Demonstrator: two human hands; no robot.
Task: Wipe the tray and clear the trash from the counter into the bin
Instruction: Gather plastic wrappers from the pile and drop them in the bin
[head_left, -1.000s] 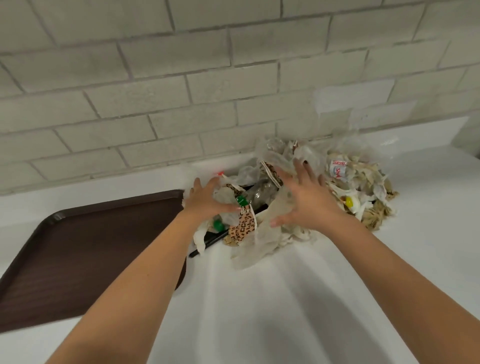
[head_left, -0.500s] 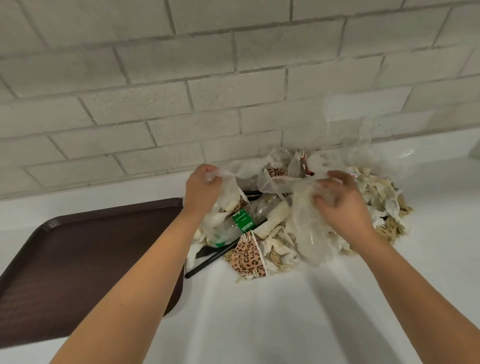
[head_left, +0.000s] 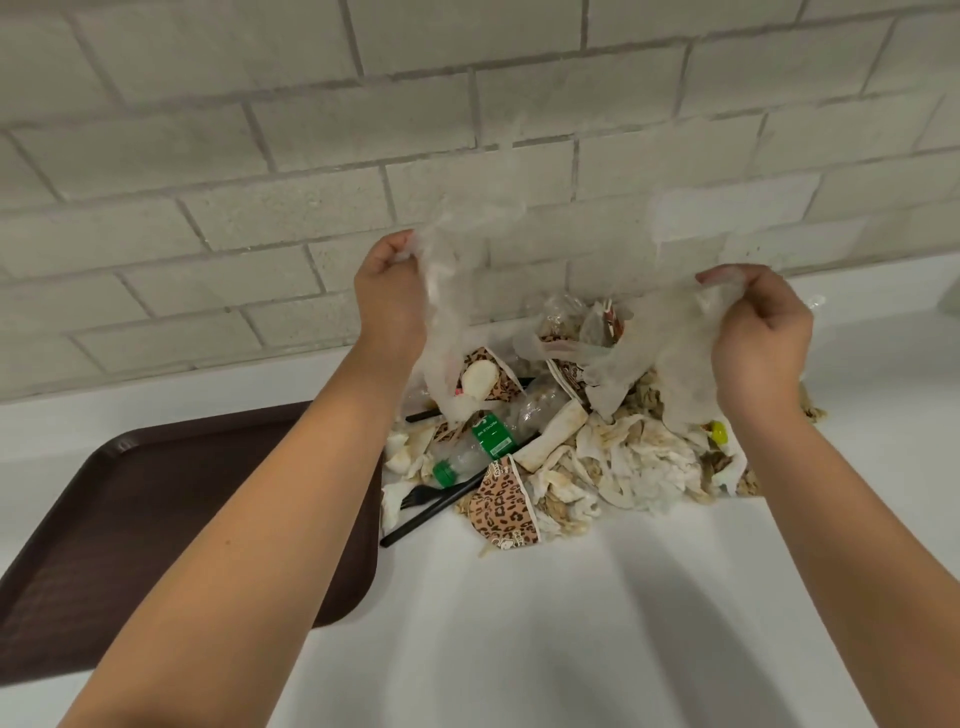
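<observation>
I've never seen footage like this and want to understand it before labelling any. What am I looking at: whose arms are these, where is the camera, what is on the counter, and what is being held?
There is no machine here. A person wears a wide-angle camera on the head, so you look forward and down along their own bare arms.

The left hand and the right hand are both raised above a white counter in front of a tiled wall. Each is closed on thin, see-through plastic film, which seems to be a bag or wrap pulled up from the heap.

Below lies a trash pile: crumpled stained napkins, a clear plastic bottle with a green cap and label, leopard-print paper cups and a black plastic fork.

At the left is a dark brown tray with nothing visible on it. No bin is in view.
</observation>
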